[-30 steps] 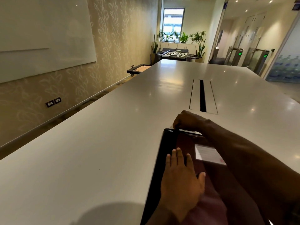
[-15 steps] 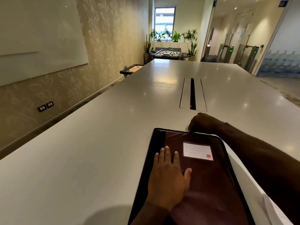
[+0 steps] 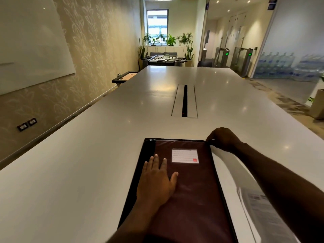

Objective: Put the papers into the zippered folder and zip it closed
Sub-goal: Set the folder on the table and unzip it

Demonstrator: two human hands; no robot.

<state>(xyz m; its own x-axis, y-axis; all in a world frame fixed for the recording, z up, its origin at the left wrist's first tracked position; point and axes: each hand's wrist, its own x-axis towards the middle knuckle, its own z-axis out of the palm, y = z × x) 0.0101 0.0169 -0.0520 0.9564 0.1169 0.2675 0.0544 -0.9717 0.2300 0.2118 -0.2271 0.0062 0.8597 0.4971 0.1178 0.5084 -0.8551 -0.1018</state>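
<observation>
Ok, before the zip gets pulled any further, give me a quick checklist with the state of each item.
1. Folder lies flat on the table: ok.
2. Left hand presses flat on the cover to steady it: ok.
3. Right hand has its grip at the far right corner, where the zip runs: ok; the zip pull itself is hidden, cannot tell.
4. All papers inside: not ok, printed papers lie on the table right of the folder.
5. Zip track along the right edge free of snags: cannot tell.

Bright ceiling glare, wide-angle edge distortion
</observation>
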